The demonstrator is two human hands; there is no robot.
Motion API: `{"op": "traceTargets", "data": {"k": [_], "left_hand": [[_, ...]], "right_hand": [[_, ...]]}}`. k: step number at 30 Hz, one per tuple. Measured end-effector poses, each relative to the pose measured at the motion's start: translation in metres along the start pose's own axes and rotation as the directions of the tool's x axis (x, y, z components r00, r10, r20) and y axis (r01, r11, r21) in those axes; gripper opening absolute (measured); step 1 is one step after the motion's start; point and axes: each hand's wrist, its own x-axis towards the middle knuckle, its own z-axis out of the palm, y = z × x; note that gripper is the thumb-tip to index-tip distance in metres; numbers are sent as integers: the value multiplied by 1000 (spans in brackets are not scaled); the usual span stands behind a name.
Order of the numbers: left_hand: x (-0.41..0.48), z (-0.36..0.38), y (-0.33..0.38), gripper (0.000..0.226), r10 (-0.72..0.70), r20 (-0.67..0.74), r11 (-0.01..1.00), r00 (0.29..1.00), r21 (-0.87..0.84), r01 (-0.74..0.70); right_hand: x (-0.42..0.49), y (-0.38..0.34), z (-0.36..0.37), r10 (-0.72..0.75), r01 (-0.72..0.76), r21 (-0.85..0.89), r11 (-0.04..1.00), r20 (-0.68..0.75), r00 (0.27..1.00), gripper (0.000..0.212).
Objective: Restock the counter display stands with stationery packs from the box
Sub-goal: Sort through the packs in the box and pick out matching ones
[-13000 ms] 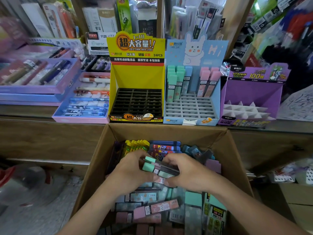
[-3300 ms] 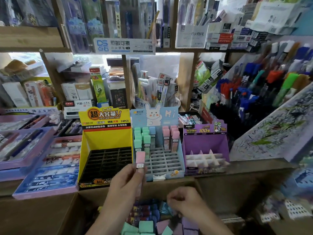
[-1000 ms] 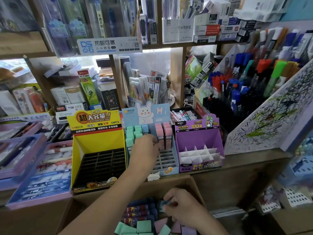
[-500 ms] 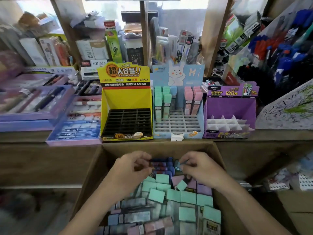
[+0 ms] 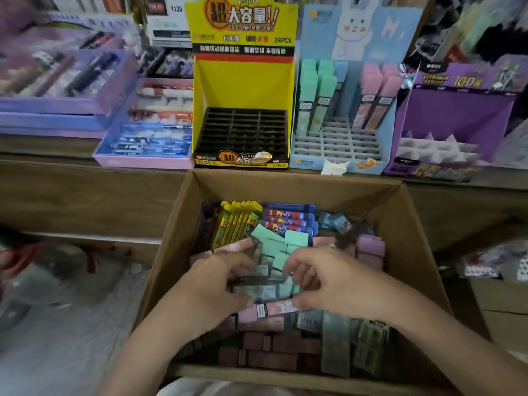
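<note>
Box (image 5: 285, 191): left hand (image 5: 217, 284), right hand (image 5: 331, 284) inside, fingers curled, each pinching one end of pink pack (image 5: 270, 308).

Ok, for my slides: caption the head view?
Left hand and right hand grip packs in the cardboard box below the display stands.

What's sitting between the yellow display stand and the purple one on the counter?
The light blue rabbit stand, with green packs and pink packs upright in its back rows; the head view shows it.
</note>
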Motion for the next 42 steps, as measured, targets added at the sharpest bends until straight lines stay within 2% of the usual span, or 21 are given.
{"op": "traceTargets", "data": {"k": [2,7,10,13,18,25,30,35,42], "left_hand": [[-5,2,-2,49,-16,-35,1000,999,15,17],[-10,2,-5,47,4,-70,999,998,32,-2],[-11,1,-6,48,-24,-64,1000,998,-3,24],[-11,0,-8,47,-56,-68,998,996,6,56],[-10,1,-10,46,-123,-88,992,989,17,124],[-7,4,-11,42,-148,-91,988,985,30,151],[-3,4,-17,43,-187,-42,982,982,10,187],[-3,5,-20,43,-170,27,982,985,-74,171],[-2,8,-17,38,-124,68,986,990,-104,131]], "right_hand": [[0,-4,9,-26,25,-86,996,-8,1000,48],[4,-12,30,-134,118,-251,961,-48,990,83],[8,-15,40,-185,165,-330,930,-29,982,91],[13,-16,44,-216,185,-367,912,-45,975,84],[16,-11,41,-174,140,-310,940,-85,981,65],[15,-10,40,-155,132,-303,944,-55,986,59],[15,-12,36,-167,135,-309,941,-80,983,50],[11,-11,37,-175,154,-279,948,-52,983,59],[9,-12,36,-209,192,-301,934,-27,977,41]]}}
